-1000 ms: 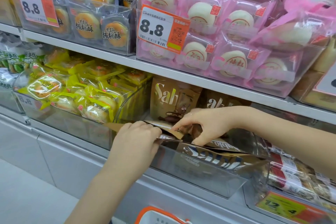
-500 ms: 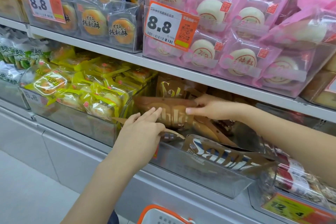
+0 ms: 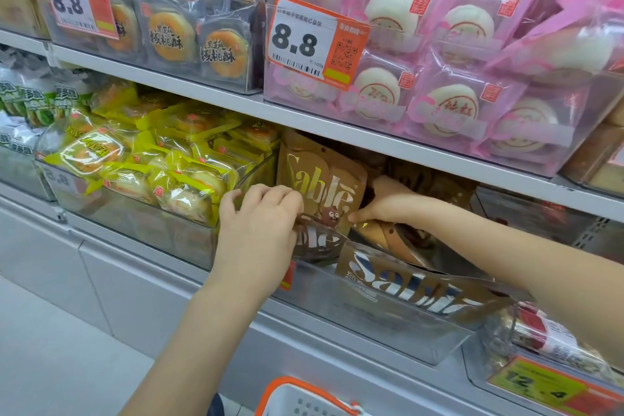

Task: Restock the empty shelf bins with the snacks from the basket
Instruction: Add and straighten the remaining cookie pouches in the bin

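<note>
Since earlier, the Sablé packet is standing upright in the clear bin. Both hands are gripping it: left hand curling at its left edge, right hand pinching its right.

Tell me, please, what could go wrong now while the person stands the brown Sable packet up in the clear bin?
1. The upright Sable packet leans, steadied only by fingertips of the left hand and right hand; once released, it may flop forward.
2. Another Sable packet lies flat against the clear bin front; crowding could push it over the rim.
3. The tight shelf edge above may crease the packet top.
</note>
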`<state>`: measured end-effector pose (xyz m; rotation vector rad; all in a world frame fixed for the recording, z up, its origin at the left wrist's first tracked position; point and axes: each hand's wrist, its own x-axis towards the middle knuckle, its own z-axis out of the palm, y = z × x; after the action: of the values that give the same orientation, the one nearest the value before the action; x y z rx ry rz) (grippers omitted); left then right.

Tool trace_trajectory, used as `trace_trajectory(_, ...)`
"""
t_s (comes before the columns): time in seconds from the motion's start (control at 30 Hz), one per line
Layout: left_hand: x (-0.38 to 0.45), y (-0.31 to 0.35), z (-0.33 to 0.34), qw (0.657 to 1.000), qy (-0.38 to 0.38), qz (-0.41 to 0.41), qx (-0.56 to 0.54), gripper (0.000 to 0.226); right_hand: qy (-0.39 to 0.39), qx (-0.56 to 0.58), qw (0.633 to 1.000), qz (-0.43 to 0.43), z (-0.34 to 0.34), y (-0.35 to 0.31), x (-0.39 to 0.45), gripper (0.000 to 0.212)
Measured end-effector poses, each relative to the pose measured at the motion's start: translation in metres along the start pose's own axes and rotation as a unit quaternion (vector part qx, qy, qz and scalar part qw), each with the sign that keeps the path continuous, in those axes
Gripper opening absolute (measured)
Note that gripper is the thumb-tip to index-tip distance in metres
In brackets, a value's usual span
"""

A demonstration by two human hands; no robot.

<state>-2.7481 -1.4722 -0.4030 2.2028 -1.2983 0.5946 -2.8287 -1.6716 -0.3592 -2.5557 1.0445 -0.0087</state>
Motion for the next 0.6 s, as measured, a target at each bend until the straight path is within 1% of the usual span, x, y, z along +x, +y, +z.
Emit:
trace_trajectory(0.03,0.002,-0.002,0.000,1.000,0.010,-0.009,0.006,0.030,-0.009,-0.015,1.000,0.006,-0.002,0.000,-0.005,0.075)
trace_trajectory(0.1,0.006,-0.008,0.002,0.999,0.035,-0.025,0.023,0.023,-0.055,-0.062,0.996,0.032,-0.005,0.004,-0.017,0.081)
trace_trajectory(0.13,0.009,-0.012,0.003,0.998,0.045,-0.029,0.031,0.021,-0.073,-0.095,0.992,0.033,-0.006,0.006,-0.025,0.083)
trace_trajectory(0.17,0.014,-0.014,0.005,0.998,0.050,-0.029,0.034,0.020,-0.080,-0.127,0.988,0.023,-0.005,0.010,-0.031,0.081)
trace_trajectory(0.2,0.019,-0.016,0.007,0.998,0.049,-0.025,0.031,0.019,-0.082,-0.145,0.986,0.005,-0.004,0.014,-0.036,0.067)
trace_trajectory(0.27,0.030,-0.015,0.013,0.999,0.046,-0.018,0.022,0.018,-0.063,-0.139,0.988,-0.037,-0.004,0.020,-0.045,0.020)
trace_trajectory(0.3,0.036,-0.013,0.016,0.998,0.047,-0.018,0.022,0.018,-0.045,-0.128,0.989,-0.051,-0.007,0.022,-0.050,0.005)
trace_trajectory(0.37,0.047,-0.010,0.022,0.997,0.064,-0.019,0.033,0.019,0.009,-0.128,0.990,-0.065,-0.019,0.021,-0.059,0.012)
trace_trajectory(0.47,0.061,-0.009,0.028,0.995,0.088,-0.024,0.042,0.026,0.063,-0.172,0.981,-0.062,-0.039,0.015,-0.068,0.035)
trace_trajectory(0.5,0.064,-0.009,0.030,0.995,0.091,-0.026,0.043,0.027,0.057,-0.184,0.979,-0.060,-0.044,0.014,-0.069,0.034)
trace_trajectory(0.53,0.066,-0.011,0.032,0.994,0.093,-0.029,0.042,0.027,0.040,-0.194,0.978,-0.065,-0.049,0.013,-0.070,0.026)
trace_trajectory(0.57,0.067,-0.014,0.035,0.994,0.096,-0.032,0.040,0.028,0.021,-0.198,0.977,-0.074,-0.053,0.012,-0.071,0.012)
trace_trajectory(0.6,0.068,-0.016,0.038,0.994,0.097,-0.035,0.035,0.028,-0.001,-0.203,0.976,-0.083,-0.055,0.009,-0.073,0.003)
